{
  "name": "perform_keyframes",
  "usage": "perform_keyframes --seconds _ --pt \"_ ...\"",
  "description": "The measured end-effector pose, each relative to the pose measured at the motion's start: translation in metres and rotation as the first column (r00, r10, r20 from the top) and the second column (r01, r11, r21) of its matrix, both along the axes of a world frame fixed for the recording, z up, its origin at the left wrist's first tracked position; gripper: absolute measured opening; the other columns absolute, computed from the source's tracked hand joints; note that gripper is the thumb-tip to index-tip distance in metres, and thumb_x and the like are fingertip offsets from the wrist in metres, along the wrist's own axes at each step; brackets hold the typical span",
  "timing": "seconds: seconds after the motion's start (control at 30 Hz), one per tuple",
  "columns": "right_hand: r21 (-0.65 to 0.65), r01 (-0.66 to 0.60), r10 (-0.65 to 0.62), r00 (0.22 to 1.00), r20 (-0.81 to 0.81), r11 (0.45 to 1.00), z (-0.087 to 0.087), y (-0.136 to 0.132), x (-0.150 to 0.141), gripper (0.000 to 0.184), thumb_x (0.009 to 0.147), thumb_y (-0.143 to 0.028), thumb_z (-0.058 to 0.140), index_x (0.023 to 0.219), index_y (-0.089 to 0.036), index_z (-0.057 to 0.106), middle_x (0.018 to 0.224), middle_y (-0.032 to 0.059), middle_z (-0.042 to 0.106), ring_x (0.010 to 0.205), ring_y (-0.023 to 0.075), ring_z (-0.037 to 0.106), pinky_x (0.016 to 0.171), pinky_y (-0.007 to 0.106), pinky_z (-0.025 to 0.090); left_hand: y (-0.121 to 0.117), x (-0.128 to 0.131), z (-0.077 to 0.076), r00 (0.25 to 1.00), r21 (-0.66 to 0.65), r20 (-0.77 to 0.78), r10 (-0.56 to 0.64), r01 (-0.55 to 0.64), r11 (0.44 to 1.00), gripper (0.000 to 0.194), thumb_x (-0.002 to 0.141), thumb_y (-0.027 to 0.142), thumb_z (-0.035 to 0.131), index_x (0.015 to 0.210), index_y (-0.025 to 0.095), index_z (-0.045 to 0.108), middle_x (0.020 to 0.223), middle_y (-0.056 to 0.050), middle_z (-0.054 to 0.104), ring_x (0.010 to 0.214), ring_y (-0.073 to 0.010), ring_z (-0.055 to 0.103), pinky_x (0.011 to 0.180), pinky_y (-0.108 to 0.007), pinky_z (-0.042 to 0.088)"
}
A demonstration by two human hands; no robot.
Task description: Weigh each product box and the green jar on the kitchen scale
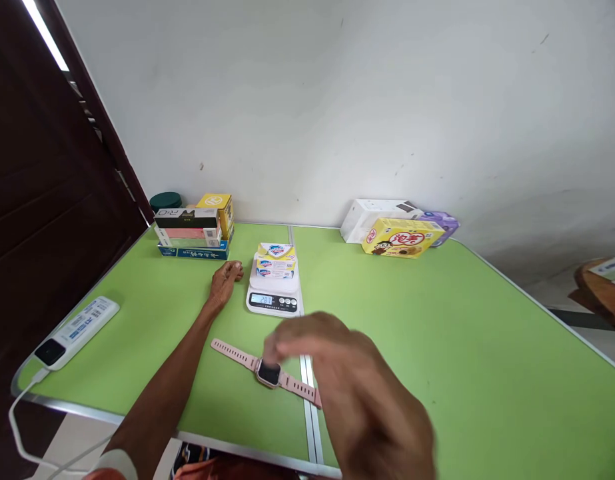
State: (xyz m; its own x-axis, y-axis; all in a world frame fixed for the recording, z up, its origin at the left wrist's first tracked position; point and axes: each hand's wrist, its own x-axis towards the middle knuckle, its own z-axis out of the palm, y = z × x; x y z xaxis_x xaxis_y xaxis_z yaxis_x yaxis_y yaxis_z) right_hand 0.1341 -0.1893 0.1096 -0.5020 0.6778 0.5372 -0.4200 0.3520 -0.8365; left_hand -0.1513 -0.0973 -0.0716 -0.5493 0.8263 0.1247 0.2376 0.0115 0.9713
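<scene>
My left hand (226, 281) rests on the green table in a loose fist, left of the white kitchen scale (273, 285). I see nothing held in it. Several soap boxes (276, 261) are stacked on the scale, whose lit display seems to read 287. Blurred by motion, my right hand (362, 387) hovers in the foreground with bent fingers, its fingertips over the face of a pink smartwatch (268, 373). The watch lies flat with its strap spread out. Whether the fingertips touch it or hold anything, I cannot tell.
Stacked boxes (190, 230) and a dark green lid (166, 201) stand at the back left. A yellow snack box (402, 238), a white box (372, 217) and a purple pack (444, 225) lean near the wall. A white device (80, 331) trails a cable at left.
</scene>
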Motion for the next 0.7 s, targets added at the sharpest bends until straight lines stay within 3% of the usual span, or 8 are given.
perform_keyframes --seconds 0.1,0.17,0.23,0.3,0.4,0.57,0.7 --pt "-0.118 0.265 -0.247 0.958 0.147 0.957 -0.031 0.043 -0.011 0.037 0.097 -0.062 0.072 0.116 -0.031 0.074 0.12 0.0077 0.077 0.111 0.0287 0.072 0.096 0.044 0.061 -0.001 0.003 0.004 1.0 -0.005 0.019 -0.004 0.004 1.0 0.077 0.085 0.088 0.054 0.113 0.017 0.068 0.115 -0.016 0.078 0.107 -0.0312 0.075 0.1 -0.048 0.059" --pt "-0.157 0.477 -0.438 0.869 0.228 0.865 -0.061 0.08 -0.019 0.045 0.103 -0.066 0.056 0.121 -0.027 0.07 0.13 0.0102 0.075 0.124 0.0298 0.068 0.107 0.047 0.056 -0.003 0.011 0.011 1.0 0.024 0.019 -0.007 0.006 1.0 0.077 0.09 0.083 0.052 0.128 0.018 0.066 0.137 -0.019 0.072 0.126 -0.0329 0.07 0.113 -0.05 0.053" --pt "-0.164 0.56 -0.484 0.803 0.348 0.812 -0.09 0.112 -0.028 0.058 0.102 -0.071 0.051 0.134 -0.025 0.065 0.145 0.0135 0.068 0.14 0.0325 0.06 0.119 0.051 0.048 -0.003 0.022 0.02 1.0 0.053 0.003 -0.021 0.021 0.998 0.076 0.097 0.078 0.049 0.144 0.02 0.059 0.159 -0.018 0.059 0.148 -0.0322 0.057 0.127 -0.05 0.04" --pt "-0.168 0.573 -0.459 0.772 0.439 0.802 -0.111 0.133 -0.037 0.07 0.101 -0.077 0.047 0.147 -0.026 0.058 0.158 0.0139 0.059 0.153 0.0332 0.049 0.126 0.051 0.041 -0.001 0.036 0.029 0.999 0.037 -0.003 -0.046 0.046 0.998 0.078 0.1 0.076 0.045 0.157 0.021 0.05 0.171 -0.016 0.046 0.161 -0.031 0.041 0.134 -0.048 0.028" --pt "-0.187 0.553 -0.415 0.772 0.481 0.812 -0.126 0.144 -0.051 0.079 0.1 -0.081 0.038 0.156 -0.027 0.051 0.164 0.0114 0.054 0.161 0.0316 0.037 0.129 0.051 0.038 0.007 0.058 0.04 0.996 -0.04 0.025 -0.083 0.083 0.996 0.084 0.101 0.075 0.042 0.165 0.021 0.039 0.178 -0.014 0.033 0.168 -0.0312 0.025 0.137 -0.048 0.019" --pt "-0.165 0.465 -0.348 0.815 0.463 0.87 -0.131 0.148 -0.071 0.08 0.102 -0.081 0.028 0.16 -0.028 0.05 0.15 0.0096 0.066 0.153 0.0312 0.049 0.122 0.052 0.045 0.019 0.077 0.042 0.997 -0.114 0.032 -0.065 0.068 0.991 0.087 0.104 0.069 0.043 0.169 0.014 0.028 0.181 -0.018 0.025 0.17 -0.0321 0.015 0.138 -0.051 0.017" --pt "-0.151 0.439 -0.337 0.832 0.44 0.886 -0.131 0.147 -0.078 0.08 0.102 -0.081 0.028 0.153 -0.026 0.057 0.148 0.0107 0.068 0.146 0.0315 0.056 0.12 0.049 0.046 0.022 0.078 0.034 0.995 -0.092 0.022 -0.094 0.096 0.991 0.091 0.101 0.074 0.041 0.17 0.017 0.025 0.18 -0.019 0.026 0.169 -0.0329 0.02 0.137 -0.05 0.02"
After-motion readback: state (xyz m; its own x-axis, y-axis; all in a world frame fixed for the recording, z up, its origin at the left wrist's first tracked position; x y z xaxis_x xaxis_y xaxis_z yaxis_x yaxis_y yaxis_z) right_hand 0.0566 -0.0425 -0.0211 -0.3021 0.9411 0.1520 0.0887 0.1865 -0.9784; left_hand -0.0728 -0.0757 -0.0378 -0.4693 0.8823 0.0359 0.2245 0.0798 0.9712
